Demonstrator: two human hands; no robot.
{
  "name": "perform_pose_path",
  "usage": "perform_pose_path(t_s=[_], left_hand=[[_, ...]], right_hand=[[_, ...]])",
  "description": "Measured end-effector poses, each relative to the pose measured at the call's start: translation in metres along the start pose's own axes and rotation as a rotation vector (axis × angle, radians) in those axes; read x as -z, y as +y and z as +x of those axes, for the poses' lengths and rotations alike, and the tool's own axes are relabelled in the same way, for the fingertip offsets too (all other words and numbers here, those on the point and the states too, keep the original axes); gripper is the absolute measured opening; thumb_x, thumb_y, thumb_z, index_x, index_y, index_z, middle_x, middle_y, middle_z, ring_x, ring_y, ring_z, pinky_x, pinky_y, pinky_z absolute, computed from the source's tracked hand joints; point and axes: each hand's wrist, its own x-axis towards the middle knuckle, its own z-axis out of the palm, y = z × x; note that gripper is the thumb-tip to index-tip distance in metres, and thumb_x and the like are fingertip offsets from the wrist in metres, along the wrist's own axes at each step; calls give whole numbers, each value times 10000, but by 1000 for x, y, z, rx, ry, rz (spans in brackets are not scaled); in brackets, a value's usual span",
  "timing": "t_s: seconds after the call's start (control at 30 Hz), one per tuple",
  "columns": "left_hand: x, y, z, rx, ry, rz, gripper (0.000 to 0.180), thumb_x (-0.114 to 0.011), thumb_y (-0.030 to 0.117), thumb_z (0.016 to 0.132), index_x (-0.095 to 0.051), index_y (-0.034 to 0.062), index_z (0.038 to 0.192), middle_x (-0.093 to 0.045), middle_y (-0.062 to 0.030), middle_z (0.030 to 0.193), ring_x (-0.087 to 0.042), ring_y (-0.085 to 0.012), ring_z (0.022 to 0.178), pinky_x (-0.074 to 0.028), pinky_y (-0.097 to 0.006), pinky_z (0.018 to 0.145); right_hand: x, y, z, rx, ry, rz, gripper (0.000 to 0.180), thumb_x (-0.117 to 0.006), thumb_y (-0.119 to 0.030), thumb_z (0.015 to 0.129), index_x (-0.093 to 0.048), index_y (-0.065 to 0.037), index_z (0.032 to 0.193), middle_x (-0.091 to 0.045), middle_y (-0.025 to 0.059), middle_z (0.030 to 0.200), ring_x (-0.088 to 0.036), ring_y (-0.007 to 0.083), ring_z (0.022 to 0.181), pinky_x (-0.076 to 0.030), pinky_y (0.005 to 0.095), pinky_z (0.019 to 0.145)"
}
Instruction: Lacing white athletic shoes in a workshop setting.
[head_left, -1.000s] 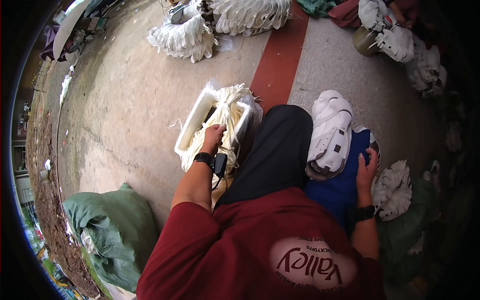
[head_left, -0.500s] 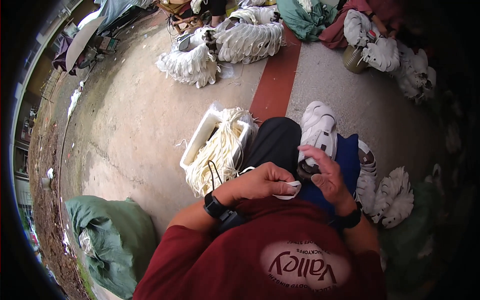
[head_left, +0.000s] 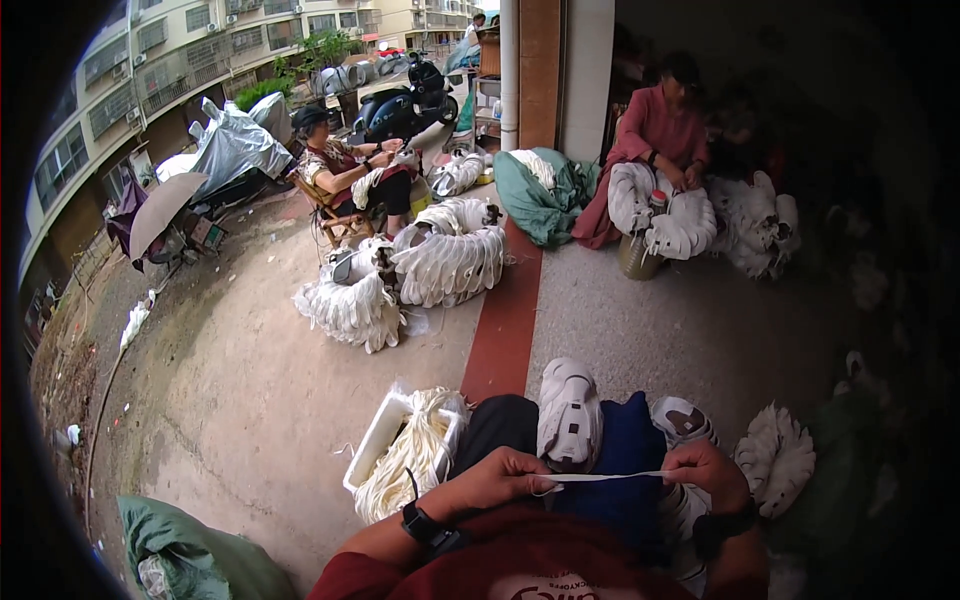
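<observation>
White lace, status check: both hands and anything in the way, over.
Left hand and right hand each pinch one end of the white lace, stretched taut. White shoe rests on lap just beyond. Nothing between the hands.

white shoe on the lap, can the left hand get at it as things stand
Probably yes: the white shoe lies just beyond the left hand with nothing between them, but that hand and the right hand are pinching a white lace taut.

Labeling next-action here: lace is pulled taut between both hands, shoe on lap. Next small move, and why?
Probably bring one lace end to the white shoe: left hand and right hand hold it stretched just below the shoe, not yet touching it.
</observation>
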Motion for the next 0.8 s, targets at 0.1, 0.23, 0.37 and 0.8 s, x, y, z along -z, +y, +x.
perform_pose_path(t_s=[0.1,0.23,0.37,0.8], left_hand=[[-27,6,25,2,-154,218,194,-576,161,879,-625,-22,919,-603,-33,741,-486,-49,687,-422,-227,632],[-47,21,39,-141,-166,259,186,-578,142,870,-634,-7,966,-651,-68,815,-520,-57,709,-439,-233,659],[-34,21,27,7,-41,159,164,-571,140,875,-650,2,915,-610,-41,740,-490,-56,687,-424,-237,637],[-45,-46,54,-144,-250,416,187,-565,161,849,-619,-17,864,-591,-127,708,-565,-208,642,-451,-321,628]], right_hand=[[-25,8,10,151,171,249,65,-567,-50,752,-589,11,748,-614,79,738,-561,115,677,-411,224,611],[-84,23,49,48,15,868,158,-552,-101,833,-543,10,944,-588,59,749,-561,103,597,-454,218,545],[-77,39,44,59,-111,746,191,-532,-123,862,-556,5,1002,-536,7,676,-448,53,526,-348,179,498],[30,54,-82,-281,198,-653,146,-661,-132,701,-650,-24,798,-616,93,716,-593,185,681,-459,306,648]])
